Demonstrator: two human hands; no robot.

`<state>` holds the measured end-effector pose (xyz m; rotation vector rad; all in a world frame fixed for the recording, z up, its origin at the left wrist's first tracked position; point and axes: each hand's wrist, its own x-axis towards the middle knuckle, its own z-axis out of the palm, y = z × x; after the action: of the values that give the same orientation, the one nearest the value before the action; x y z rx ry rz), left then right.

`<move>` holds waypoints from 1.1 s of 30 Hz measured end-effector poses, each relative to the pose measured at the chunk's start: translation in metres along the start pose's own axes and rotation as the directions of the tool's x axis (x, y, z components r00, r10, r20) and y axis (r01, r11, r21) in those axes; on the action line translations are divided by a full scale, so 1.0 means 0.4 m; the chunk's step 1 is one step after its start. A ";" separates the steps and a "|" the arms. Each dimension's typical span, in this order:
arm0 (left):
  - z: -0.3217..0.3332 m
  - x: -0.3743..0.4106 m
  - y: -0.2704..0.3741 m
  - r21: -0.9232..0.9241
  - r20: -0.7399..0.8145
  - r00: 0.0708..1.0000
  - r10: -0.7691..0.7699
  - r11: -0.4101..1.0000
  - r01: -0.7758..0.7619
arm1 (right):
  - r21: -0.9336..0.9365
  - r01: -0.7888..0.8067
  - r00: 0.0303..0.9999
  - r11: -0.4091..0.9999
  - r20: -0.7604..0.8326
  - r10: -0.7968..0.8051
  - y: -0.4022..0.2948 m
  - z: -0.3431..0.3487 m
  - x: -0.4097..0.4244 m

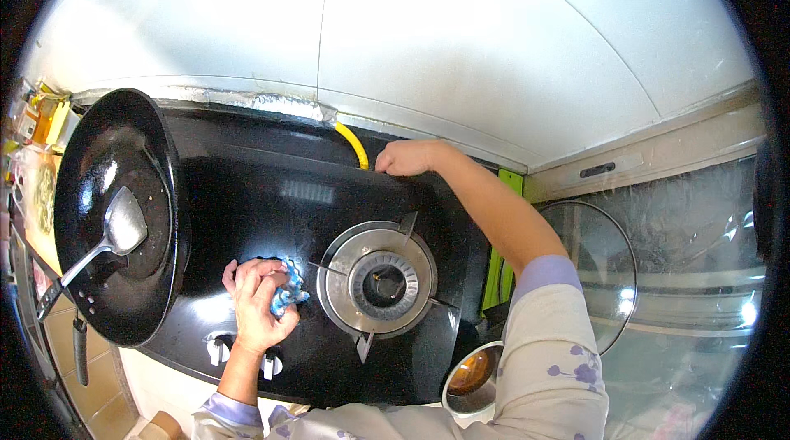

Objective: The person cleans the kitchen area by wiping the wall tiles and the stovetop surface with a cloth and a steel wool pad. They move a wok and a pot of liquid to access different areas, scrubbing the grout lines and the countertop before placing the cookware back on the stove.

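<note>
My left hand [256,301] presses a crumpled blue-and-white cloth [289,289] onto the glossy black top of a gas stove [247,211]. To the right of the cloth is a round metal burner [376,279] with pan supports around it. My right hand [410,157] reaches over the stove's rear edge, close to a yellow hose [353,142]. Its fingers are bent and their tips are hidden, so whether they grip anything cannot be told. Two white control knobs [271,366] sit at the stove's front, below my left wrist.
A black wok [133,150] with a metal spatula [125,224] inside covers the stove's left end. Right of the stove are a green board [494,279], a glass lid [608,267] and a pot [472,400] holding brown contents. A pale wall [395,26] rises behind.
</note>
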<state>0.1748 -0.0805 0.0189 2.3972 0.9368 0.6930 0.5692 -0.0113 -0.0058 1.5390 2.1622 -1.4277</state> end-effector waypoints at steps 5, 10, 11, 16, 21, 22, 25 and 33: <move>0.000 -0.007 -0.004 -0.004 -0.011 1.000 -0.005 1.000 0.005 | 0.014 -0.157 0.988 0.988 0.013 0.156 0.081 0.046 -0.087; 0.001 -0.001 0.000 -0.023 -0.016 1.000 -0.003 1.000 0.003 | -0.416 -0.123 0.981 0.901 0.088 0.175 0.191 0.091 -0.199; 0.003 0.000 0.000 -0.021 -0.020 1.000 0.001 1.000 -0.001 | -0.433 -0.206 0.964 0.877 0.067 0.259 0.199 0.096 -0.223; 0.001 -0.003 0.000 -0.022 -0.023 1.000 0.003 1.000 -0.004 | 0.030 -0.508 0.841 0.861 -0.196 0.504 0.161 0.074 -0.334; -0.005 -0.004 0.001 -0.017 -0.008 1.000 0.012 1.000 -0.012 | -0.041 -0.552 0.744 0.833 -0.475 0.470 0.157 0.050 -0.335; -0.002 -0.003 -0.001 -0.013 0.000 1.000 0.016 1.000 -0.016 | -0.075 -0.551 0.745 0.831 -0.493 0.449 0.167 0.070 -0.336; 0.000 -0.005 -0.008 -0.014 -0.006 1.000 0.025 1.000 -0.025 | -0.185 -0.580 0.674 0.794 -0.657 0.339 0.133 0.151 -0.335; 0.006 -0.011 -0.013 -0.010 -0.023 0.999 0.033 0.999 -0.033 | -0.136 -0.547 0.773 0.826 -0.460 0.436 0.132 0.194 -0.363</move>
<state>0.1708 -0.0808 0.0127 2.4057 0.9028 0.7365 0.6492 -0.1642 0.0030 2.2286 1.7987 -0.6574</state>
